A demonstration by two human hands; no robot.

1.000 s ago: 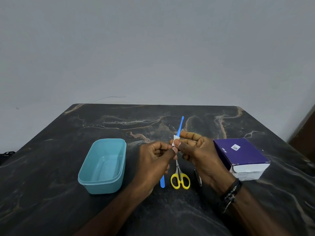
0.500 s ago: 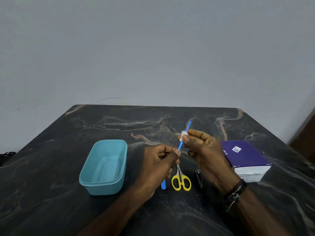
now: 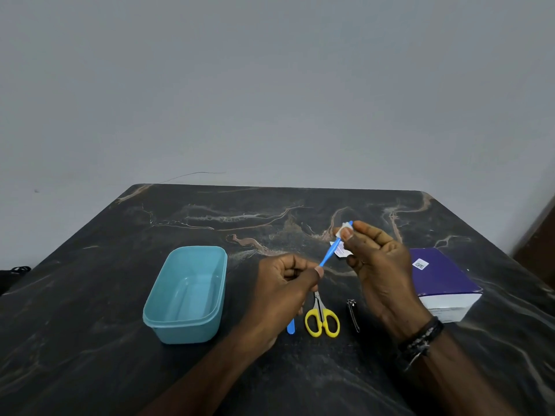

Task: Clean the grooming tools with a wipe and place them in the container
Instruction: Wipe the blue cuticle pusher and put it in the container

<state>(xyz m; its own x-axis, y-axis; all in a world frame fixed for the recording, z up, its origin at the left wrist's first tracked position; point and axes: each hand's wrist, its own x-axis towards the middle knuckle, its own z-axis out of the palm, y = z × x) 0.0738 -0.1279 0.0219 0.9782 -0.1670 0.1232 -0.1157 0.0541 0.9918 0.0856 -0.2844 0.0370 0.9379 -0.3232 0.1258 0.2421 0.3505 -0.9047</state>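
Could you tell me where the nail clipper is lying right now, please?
In the head view, the nail clipper lies on the dark table, right of the yellow scissors, just beside the right hand and its wrist.

Both hands raised, fingers pinched: left (image 3: pixel 285 283), right (image 3: pixel 375 265).

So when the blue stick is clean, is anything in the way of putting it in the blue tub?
Nothing visible is. The left hand holds the blue stick just right of the blue tub, which is open with nothing seen inside. Only bare table lies between. The scissors and nail clipper lie on the other side.
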